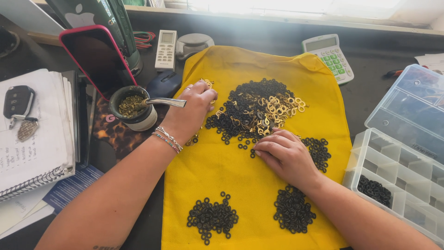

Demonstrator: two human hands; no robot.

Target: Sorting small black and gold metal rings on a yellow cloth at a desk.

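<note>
A yellow cloth (217, 171) covers the dark desk. On it lies a mixed heap of black rings and gold rings (259, 109). My left hand (192, 109), with bracelets on the wrist, rests curled at the heap's left edge, with gold pieces under its fingers. My right hand (284, 155) lies palm down just below the heap, its fingertips touching a few loose black rings. Sorted piles of black rings lie at the lower left (212, 217), lower middle (293, 209) and beside my right hand (318, 152).
A clear compartment box (397, 171) with its lid open stands at the right, one cell holding black rings (374, 190). A gourd cup with a metal straw (134, 106), phone (95, 58), remote (165, 50), calculator (329, 56), notebook with car key (27, 134) surround the cloth.
</note>
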